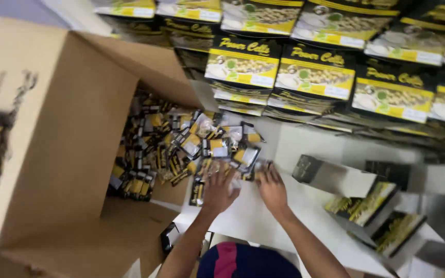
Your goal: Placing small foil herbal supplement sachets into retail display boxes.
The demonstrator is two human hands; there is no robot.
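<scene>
Left hand (217, 191) lay palm-down, fingers spread flat over glossy little sachets (217, 149) — black and yellow, with clear crinkled windows. Right hand (271, 188) sat just beside it, fingers curled onto the near edge of the same heap; whether anything was pinched under them could not be told. Sachets were spilled in a loose pile on the smooth white tabletop (253, 219), reaching back into the mouth of a big brown cardboard carton (73, 134) tipped on its side, flaps open, matte and creased — too many packets and too blurred to count. One stray sachet (170, 236) lay apart at the table's near edge. Right of the hands stood three open rectangular boxes (366, 203), thin printed card with plain grey insides. Beyond, along the far side, were stacked flat black-and-yellow printed cartons (315, 72) — at least eight top faces in view, layered in overlapping rows.
</scene>
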